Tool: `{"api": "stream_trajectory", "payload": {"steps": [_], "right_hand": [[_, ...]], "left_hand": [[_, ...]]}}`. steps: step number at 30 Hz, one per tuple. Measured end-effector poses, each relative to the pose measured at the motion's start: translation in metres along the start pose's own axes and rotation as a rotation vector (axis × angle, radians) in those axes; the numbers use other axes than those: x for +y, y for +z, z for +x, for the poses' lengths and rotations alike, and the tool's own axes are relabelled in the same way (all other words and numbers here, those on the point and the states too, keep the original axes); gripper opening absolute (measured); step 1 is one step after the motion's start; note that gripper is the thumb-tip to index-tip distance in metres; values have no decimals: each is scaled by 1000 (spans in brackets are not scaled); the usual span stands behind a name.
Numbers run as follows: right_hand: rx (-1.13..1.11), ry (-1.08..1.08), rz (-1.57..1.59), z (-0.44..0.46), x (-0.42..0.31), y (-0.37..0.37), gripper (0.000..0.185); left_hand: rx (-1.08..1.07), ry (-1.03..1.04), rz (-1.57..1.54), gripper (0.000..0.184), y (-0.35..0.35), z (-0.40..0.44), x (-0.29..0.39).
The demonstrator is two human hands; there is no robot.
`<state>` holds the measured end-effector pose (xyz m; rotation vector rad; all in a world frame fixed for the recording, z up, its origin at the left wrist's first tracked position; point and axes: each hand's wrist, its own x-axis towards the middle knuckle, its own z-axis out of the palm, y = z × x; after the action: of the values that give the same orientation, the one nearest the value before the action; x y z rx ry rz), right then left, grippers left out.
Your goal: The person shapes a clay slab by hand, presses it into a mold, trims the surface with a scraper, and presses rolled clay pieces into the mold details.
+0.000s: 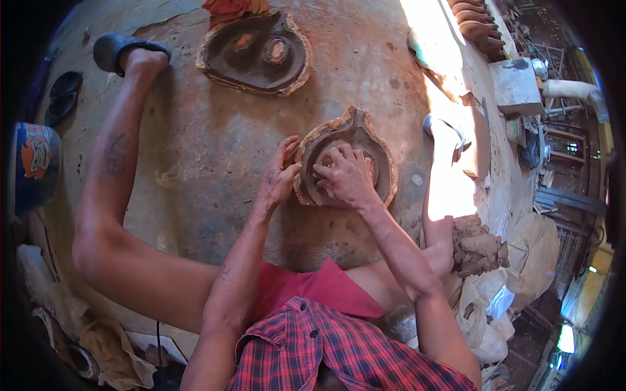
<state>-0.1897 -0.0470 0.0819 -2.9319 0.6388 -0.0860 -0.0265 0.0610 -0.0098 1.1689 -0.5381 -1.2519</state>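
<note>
A teardrop-shaped mould (392, 151) with a rough pale rim lies on the floor in front of me, lined with dark wet clay. My left hand (282, 173) is cupped against its left rim, thumb and fingers curled at the edge. Over the middle of the clay reaches my right hand (347, 177), its fingers spread and bent, fingertips on the clay around a reddish raised part. The palm hides some of that centre. Farther off sits a second clay-lined mould (302, 65) with two raised pale-reddish spots inside, touched by neither hand.
Red cloth (228, 9) lies behind the far mould. A lump of clay (478, 246) and crumpled plastic sheets (531, 251) are at my right. At the left stand a blue bucket (38, 171) and a dark sandal (63, 98). Stacked clay pieces (474, 23) are at the upper right.
</note>
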Motion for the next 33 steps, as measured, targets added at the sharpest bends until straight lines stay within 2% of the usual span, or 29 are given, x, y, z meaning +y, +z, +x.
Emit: {"api": "stream_trajectory", "payload": {"steps": [2,4,8,10,11,13,14,15,17,18,19,21,23,24,26,30,32,33], "right_hand": [[-62,-72,-23,4,0,6,35],[7,-91,-68,7,-5,7,22],[38,6,-39,8,-13,22,19],[239,272,41,9,-18,34,15],[234,267,39,12,-17,40,15],[583,747,131,34,-14,43,13],[690,902,160,43,-8,36,15],[687,901,163,52,-3,23,15],[771,1155,707,59,16,-3,16],[777,1151,699,55,21,-9,16],[587,1070,734,48,24,-14,20],[383,977,756,34,34,-15,25],[207,577,496,10,49,8,35],[200,577,499,10,42,3,35],[5,621,368,18,23,-14,42],[-107,577,263,26,32,2,47],[-330,591,222,40,22,-10,57],[-339,592,226,40,21,-9,57]], "left_hand": [[-7,15,-62,65,-1,1,-6],[-13,-25,-96,66,-2,2,-2],[-24,-82,-96,68,-5,4,2],[-22,-84,-70,68,-7,3,2],[-16,-83,-45,69,-7,3,2],[2,-98,-18,68,-4,2,4],[11,-118,17,67,-4,0,6],[16,-120,17,67,-6,-1,3],[33,-98,7,68,-7,4,-4],[27,-92,2,68,-5,5,-4],[35,-87,9,68,-1,4,-5],[56,-82,4,68,4,5,-3],[48,-123,170,65,7,1,7],[52,-128,168,65,8,0,6],[46,-113,155,56,6,2,5],[61,-105,152,50,3,5,9],[104,-89,163,44,1,5,-3],[106,-98,162,44,0,4,-8]]}}
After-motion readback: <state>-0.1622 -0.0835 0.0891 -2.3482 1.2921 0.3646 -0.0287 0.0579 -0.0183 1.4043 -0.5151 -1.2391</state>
